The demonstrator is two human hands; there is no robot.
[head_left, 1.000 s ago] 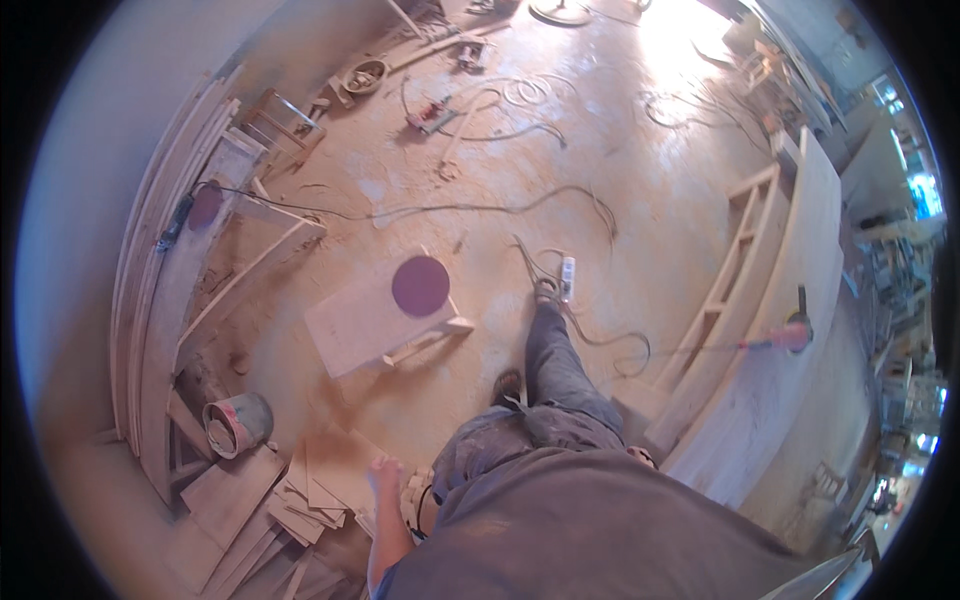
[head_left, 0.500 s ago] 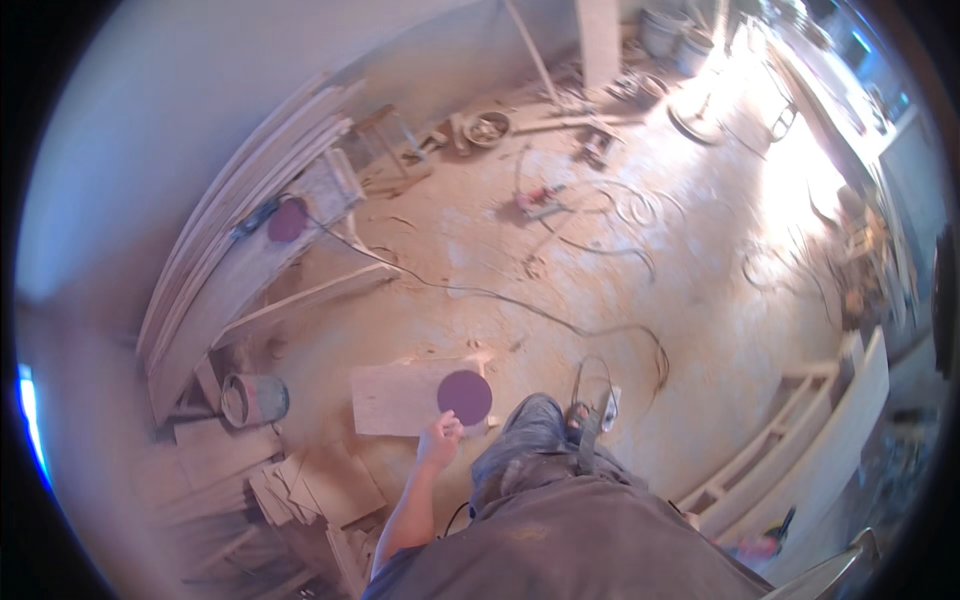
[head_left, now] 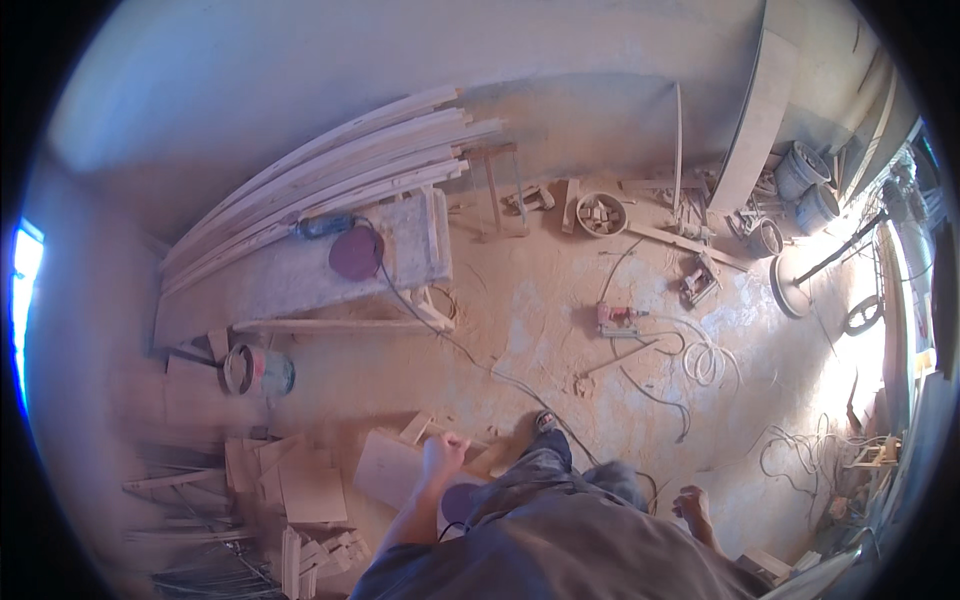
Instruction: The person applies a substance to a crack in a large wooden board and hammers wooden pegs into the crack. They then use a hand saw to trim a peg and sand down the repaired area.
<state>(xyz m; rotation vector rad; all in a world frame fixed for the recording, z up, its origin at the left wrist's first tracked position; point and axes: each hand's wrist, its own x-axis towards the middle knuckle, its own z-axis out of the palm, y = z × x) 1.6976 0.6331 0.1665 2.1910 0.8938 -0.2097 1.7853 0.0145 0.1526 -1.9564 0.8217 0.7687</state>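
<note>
My left hand [head_left: 446, 455] is closed, with nothing visible in its fingers, above the far edge of a low pale wooden board [head_left: 385, 466]. On that board, beside my forearm, lies a round purple sanding disc [head_left: 459, 503], partly hidden by my clothing. My right hand [head_left: 692, 504] hangs at my right side over the floor, fingers curled, holding nothing I can see. On the workbench [head_left: 270, 290] ahead to the left sits a corded power sander [head_left: 325, 226] with a purple disc [head_left: 357, 254] on it.
Long boards [head_left: 340, 170] are stacked behind the bench. A bucket [head_left: 262, 370] stands near its front leg. A cord [head_left: 470, 357] crosses the dusty floor beside my foot. Further right lie a red nail gun [head_left: 620, 320] and a coiled hose [head_left: 708, 364]. Offcuts [head_left: 310, 490] lie at the lower left.
My left hand has come away from the purple disc on the low board. My body has moved forward toward the bench, and my right hand has come into view.
</note>
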